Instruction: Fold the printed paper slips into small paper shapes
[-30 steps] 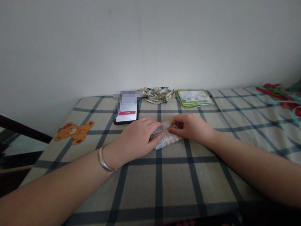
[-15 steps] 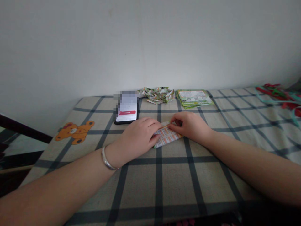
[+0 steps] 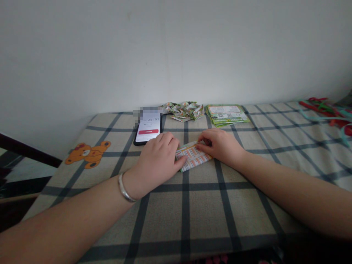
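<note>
A printed paper sheet (image 3: 194, 156), folded into a narrow strip with orange and white print, lies slanted on the checked tablecloth between my hands. At its left end my left hand (image 3: 160, 158) grips it, thumb on top and the other fingers behind the edge. My right hand (image 3: 221, 146) pinches the far right edge of the paper between thumb and curled fingers. A silver bangle (image 3: 125, 187) circles my left wrist. The fingertips under and behind the paper are hidden.
A phone (image 3: 148, 129) showing a timer stands just beyond my left hand. Several folded paper pieces (image 3: 184, 111) lie by the wall, beside a stack of green printed sheets (image 3: 227, 114). Red and teal ribbons (image 3: 334, 113) lie far right; a bear figure (image 3: 89, 154) is at left.
My left hand has shifted a little to the left along the paper, its knuckles raised, and more of the printed strip shows. My right hand has hardly moved.
</note>
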